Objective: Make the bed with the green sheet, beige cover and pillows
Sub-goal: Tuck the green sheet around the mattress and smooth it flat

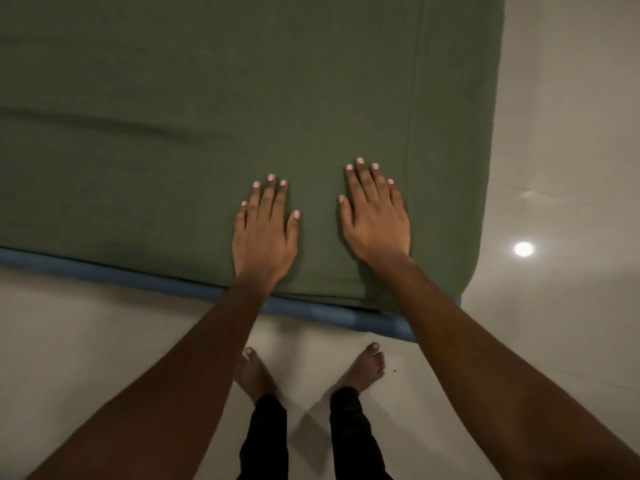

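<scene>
**Both palms flat on the green sheet at the bed's corner**

Head view, looking straight down. The green sheet (207, 116) is spread across the bed and fills the upper left of the picture, and it lies smooth, with only a faint long crease running across it on the left. Its seam runs down the right side, close to the bed's right edge.

The left hand (265, 233) is flat on the sheet, fingers straight and slightly spread, nothing gripped, palm down near the bed's near edge. The right hand (375, 216) lies just beside it, also flat and open-fingered, pressing on the fabric close to the seam and the near right corner. The two hands are apart, with a strip of green between the thumbs.

Below the sheet's near edge a blue mattress edge (138, 275) shows as a narrow band, running from the left of the frame to the corner.

Down on the pale floor (554, 133), the person's bare left foot (254, 374) and right foot (363, 368) stand close to the bed, with dark trousers (266, 438) above them. A bright light reflection (523, 249) gleams on the floor to the right of the bed.
</scene>
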